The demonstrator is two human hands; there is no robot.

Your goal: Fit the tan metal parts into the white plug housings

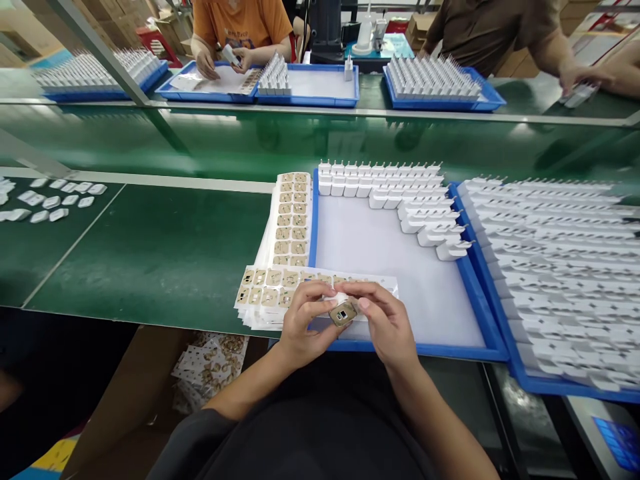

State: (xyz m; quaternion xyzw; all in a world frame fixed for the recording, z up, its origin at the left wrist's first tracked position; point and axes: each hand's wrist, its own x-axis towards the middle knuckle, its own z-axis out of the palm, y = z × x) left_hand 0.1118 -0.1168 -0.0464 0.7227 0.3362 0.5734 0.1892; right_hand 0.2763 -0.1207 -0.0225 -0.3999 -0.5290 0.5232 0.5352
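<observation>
Between my two hands is a small white plug adapter [343,311], with a tan sticker bearing a dark square on the face toward me. My left hand [309,325] grips it from the left, thumb and fingers closed round it. My right hand [389,322] pinches at its right edge, where a bit of the sticker or film shows. Just behind and left of the hands lies a stack of sticker sheets [270,287] with tan squares. The near tray [463,300], blue with a white base, holds rows of white adapters [385,180] along its back and right.
Another blue tray [525,367] full of adapters stands at the right. Loose white pieces [50,200] lie far left. Across the green belt [215,143], two people work at more trays [307,100]. A box [150,393] of used sheets sits below the table edge.
</observation>
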